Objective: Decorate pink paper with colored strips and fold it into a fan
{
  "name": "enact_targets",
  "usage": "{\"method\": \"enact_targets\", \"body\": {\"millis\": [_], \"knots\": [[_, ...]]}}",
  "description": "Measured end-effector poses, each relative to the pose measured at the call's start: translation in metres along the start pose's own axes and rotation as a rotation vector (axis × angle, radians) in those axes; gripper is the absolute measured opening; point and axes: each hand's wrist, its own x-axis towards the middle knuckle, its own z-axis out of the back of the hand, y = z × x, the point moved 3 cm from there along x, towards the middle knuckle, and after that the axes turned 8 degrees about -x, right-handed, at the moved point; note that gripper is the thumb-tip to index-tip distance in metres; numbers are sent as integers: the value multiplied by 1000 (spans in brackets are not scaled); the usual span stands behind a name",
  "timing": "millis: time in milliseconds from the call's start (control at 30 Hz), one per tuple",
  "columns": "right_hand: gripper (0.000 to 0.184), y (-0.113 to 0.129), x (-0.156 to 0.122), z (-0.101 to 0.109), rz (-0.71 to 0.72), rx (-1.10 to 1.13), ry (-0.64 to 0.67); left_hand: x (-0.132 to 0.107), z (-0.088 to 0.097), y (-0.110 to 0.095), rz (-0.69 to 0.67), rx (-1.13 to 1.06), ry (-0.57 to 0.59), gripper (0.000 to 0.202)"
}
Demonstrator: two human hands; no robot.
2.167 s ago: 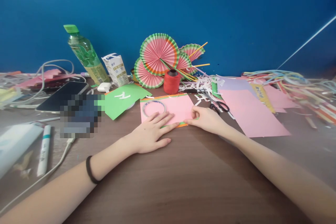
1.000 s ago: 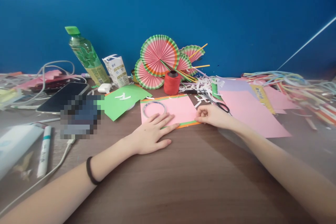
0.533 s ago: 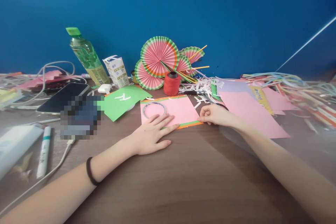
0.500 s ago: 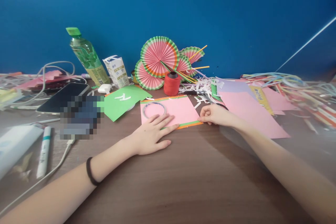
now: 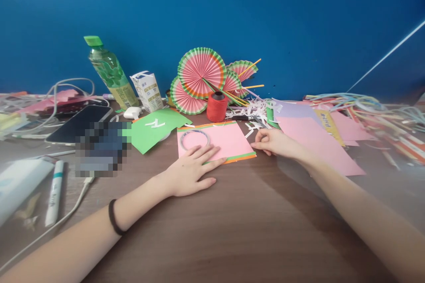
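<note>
My left hand point(image 5: 192, 172) lies flat, fingers spread, over the lower left part of a pink sheet of paper point(image 5: 229, 138) with green and orange strips along its long edges. A roll of tape point(image 5: 182, 143) rests on that sheet, just beyond my left fingertips. Beside the sheet's right edge, my right hand point(image 5: 274, 143) is closed with its fingers curled and pinched. Whatever sits between those fingertips, if anything, is too small to make out.
Behind the sheet stand a red thread spool point(image 5: 217, 108) and pleated paper fans point(image 5: 202, 73). A green sheet point(image 5: 152, 130), a milk carton point(image 5: 148, 90) and a green bottle point(image 5: 111, 70) are to the left. Pink paper point(image 5: 318, 146) and white scraps point(image 5: 254, 128) lie right.
My right hand has shifted slightly up from the sheet's lower right corner, its fingers now pinched at the right edge. My left hand stays in place.
</note>
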Motion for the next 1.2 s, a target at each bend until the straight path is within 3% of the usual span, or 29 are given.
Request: {"method": "enact_targets", "body": {"millis": [167,333,500,633,767,967,1100,1200], "knots": [[38,5,0,-8,68,-213,-107,0,1,0,1,5,5,54],[41,-1,5,-12,20,-336,-75,-1,1,1,10,2,22,56],[42,0,4,-9,30,-333,-70,0,4,-1,15,-15,25,57],[40,16,-4,-12,122,-278,-127,0,4,-2,21,-9,26,56],[41,32,-11,-22,173,-310,-252,-1,4,-3,27,-8,26,56],[36,32,-9,-36,252,-274,-267,0,6,-2,50,-7,47,57],[29,29,-7,-34,256,-237,-275,-2,8,4,151,30,23,62],[27,30,-9,-30,284,-236,-198,-3,9,12,255,89,-22,60]]}}
